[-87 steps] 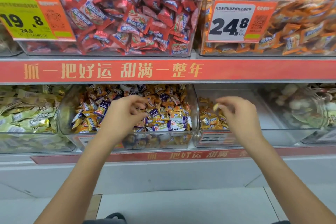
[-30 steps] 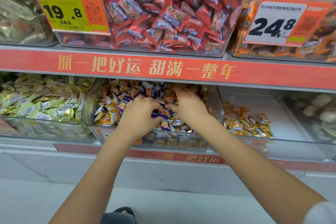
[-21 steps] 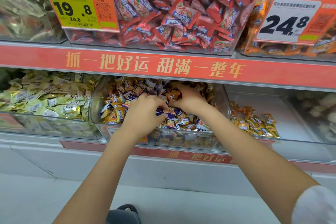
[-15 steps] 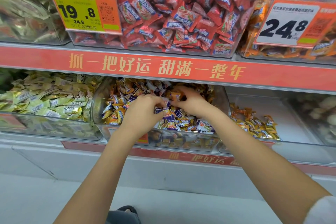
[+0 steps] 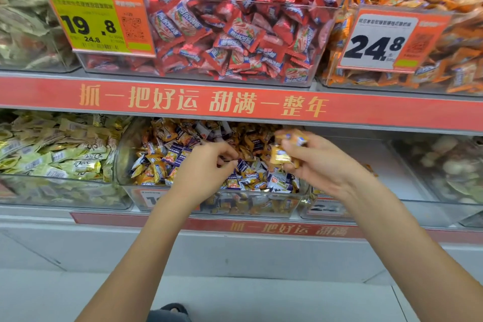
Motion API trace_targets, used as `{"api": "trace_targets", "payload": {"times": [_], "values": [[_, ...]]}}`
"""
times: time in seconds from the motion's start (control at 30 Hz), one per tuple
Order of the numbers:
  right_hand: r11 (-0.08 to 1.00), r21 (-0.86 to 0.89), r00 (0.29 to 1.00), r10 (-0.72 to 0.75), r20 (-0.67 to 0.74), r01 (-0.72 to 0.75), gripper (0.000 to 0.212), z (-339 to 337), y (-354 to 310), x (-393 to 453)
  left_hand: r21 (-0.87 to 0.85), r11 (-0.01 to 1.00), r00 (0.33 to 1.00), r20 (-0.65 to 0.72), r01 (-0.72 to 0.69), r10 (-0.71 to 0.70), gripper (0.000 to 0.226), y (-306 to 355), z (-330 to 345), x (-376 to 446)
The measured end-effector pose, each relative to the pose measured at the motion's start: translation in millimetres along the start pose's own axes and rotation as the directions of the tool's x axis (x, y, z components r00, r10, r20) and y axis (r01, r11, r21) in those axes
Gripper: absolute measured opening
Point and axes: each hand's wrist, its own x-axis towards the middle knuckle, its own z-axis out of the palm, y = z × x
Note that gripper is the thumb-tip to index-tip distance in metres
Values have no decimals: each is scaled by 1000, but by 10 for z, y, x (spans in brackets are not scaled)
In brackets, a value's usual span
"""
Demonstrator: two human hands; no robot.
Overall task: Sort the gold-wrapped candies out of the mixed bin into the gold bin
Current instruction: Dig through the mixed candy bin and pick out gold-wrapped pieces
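The mixed bin (image 5: 125, 154), a clear tub on the lower shelf, holds gold and purple wrapped candies heaped together. My left hand (image 5: 206, 167) reaches into it with fingers curled among the wrappers; whether it grips one is hidden. My right hand (image 5: 321, 162) is lifted above the bin's right end and holds gold-wrapped candies (image 5: 281, 155) in its fingers. The gold bin (image 5: 386, 170) stands directly to the right; my right hand covers most of its contents.
A bin of pale green-gold candies (image 5: 52, 154) sits left of the mixed bin. Above, a red banner shelf edge (image 5: 203, 102) overhangs the lower bins, carrying tubs of red candies (image 5: 235, 21) and orange candies (image 5: 444, 34). A bin of round sweets (image 5: 449, 165) is far right.
My right hand has lifted out of the mixed bin with gold candies and moved right toward the gold bin. My left hand stays in the mixed bin.
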Motion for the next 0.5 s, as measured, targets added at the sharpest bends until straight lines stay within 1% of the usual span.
{"api": "trace_targets", "payload": {"times": [0.03,0.07,0.13,0.17,0.23,0.3,0.33,0.37,0.4,0.43,0.47,0.5], "values": [[998,46,998,-40,-39,42,17,-138,9,-142,39,999,1000,11,-14,14,14,-3,20,-7],[993,70,990,-85,-113,93,17,-289,16,-275,73,997,999,19,-29,27,15,-2,39,-12],[984,28,940,-157,-302,173,15,-556,24,-438,124,991,998,36,-53,49,14,11,64,-17],[984,-20,911,-170,-377,175,13,-680,32,-443,147,987,997,54,-65,58,13,19,70,-20],[989,-119,893,-133,-431,90,13,-859,19,-377,179,982,994,102,-68,50,11,14,56,-28],[956,-290,907,-74,-416,-55,20,-955,-3,-302,172,985,993,120,-28,7,11,-10,9,-34],[900,-425,906,-95,-413,-100,21,-985,-5,-266,160,987,993,116,-10,-9,11,-29,-22,-30],[814,-569,894,-163,-417,-116,21,-983,-12,-251,152,988,994,112,-3,-14,12,-53,-49,-23],[716,-691,869,-271,-414,-106,20,-947,-16,-259,153,988,993,115,-6,-12,14,-75,-67,-14],[631,-773,832,-391,-393,-68,17,-872,-14,-286,157,988,992,122,-12,-7,16,-90,-76,-8],[570,-822,792,-499,-351,-6,15,-771,7,-310,160,987,992,130,-18,-2,17,-103,-80,-5],[519,-853,759,-579,-299,60,18,-642,37,-330,160,987,991,133,-24,3,19,-105,-83,-3]]}}
